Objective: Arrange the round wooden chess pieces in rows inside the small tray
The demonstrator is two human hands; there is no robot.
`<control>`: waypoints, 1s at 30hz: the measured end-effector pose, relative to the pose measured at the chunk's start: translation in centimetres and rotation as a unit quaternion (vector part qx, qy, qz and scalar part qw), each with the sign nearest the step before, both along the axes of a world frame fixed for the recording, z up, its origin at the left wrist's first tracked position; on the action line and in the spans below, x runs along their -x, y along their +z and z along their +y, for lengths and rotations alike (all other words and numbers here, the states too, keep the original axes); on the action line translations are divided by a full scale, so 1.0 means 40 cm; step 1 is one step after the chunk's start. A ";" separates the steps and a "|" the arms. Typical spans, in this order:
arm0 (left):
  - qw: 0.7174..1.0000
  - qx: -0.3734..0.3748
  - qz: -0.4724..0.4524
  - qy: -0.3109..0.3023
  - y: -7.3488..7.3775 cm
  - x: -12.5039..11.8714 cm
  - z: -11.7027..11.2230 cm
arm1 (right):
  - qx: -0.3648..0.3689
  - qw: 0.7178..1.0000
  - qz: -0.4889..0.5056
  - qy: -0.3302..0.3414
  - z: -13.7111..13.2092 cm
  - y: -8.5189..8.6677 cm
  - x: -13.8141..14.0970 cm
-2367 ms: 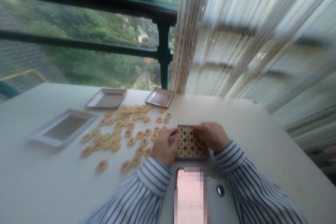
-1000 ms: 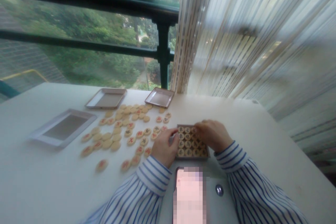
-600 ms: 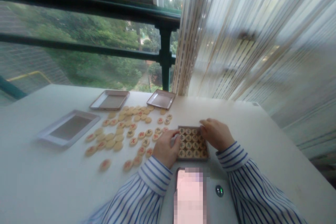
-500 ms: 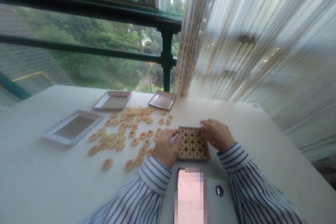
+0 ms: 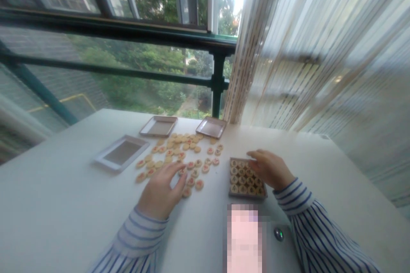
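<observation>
Over the near side of the scattered round wooden Chinese chess pieces (image 5: 190, 181), my left hand (image 5: 162, 190) is open, thumb and forefinger apart. A red-marked piece shows between its fingertips; whether they touch it I cannot tell. My right hand (image 5: 272, 169) rests at the upper right corner of a small shallow box (image 5: 248, 196), its fingers stretched out and partly over the rim. Inside that box, pieces with dark characters (image 5: 242, 180) lie face up in neat rows. Some of them are hidden under the right hand.
Two shallow trays, one left (image 5: 175, 124) and one right (image 5: 224, 129), lie by the table's far edge. A larger white-rimmed tray (image 5: 99, 158) is at the left. A phone with a blurred-out screen (image 5: 244, 239) and a small dark oval object (image 5: 279, 234) are nearest me.
My left hand has left the box's left side and moved left over the loose pieces, its fingers parting. My right hand stays at the box. The view has shifted slightly.
</observation>
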State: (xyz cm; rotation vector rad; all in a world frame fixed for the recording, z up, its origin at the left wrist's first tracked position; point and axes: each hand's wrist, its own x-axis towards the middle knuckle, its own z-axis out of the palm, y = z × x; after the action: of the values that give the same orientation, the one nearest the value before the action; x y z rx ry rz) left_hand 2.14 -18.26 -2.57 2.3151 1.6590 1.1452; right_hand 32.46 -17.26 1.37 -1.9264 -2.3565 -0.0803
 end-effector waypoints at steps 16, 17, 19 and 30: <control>0.973 0.093 0.198 -0.076 -0.069 0.056 -0.061 | 0.052 0.988 -0.085 0.114 0.015 0.048 0.131; 0.972 0.099 0.202 -0.071 -0.068 0.056 -0.058 | 0.050 0.988 -0.087 0.119 0.017 0.048 0.138; 0.971 0.107 0.204 -0.060 -0.065 0.055 -0.051 | 0.045 0.986 -0.089 0.131 0.023 0.048 0.150; 0.975 0.100 0.190 -0.060 -0.024 0.058 -0.016 | 0.073 0.983 -0.076 0.153 0.110 0.038 0.212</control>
State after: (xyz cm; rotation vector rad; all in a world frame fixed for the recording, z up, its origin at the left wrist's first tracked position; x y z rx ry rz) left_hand -0.17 -18.89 -3.51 2.5720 1.6204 0.5050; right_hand 23.99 -12.87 2.91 -1.6393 -2.8031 -0.0326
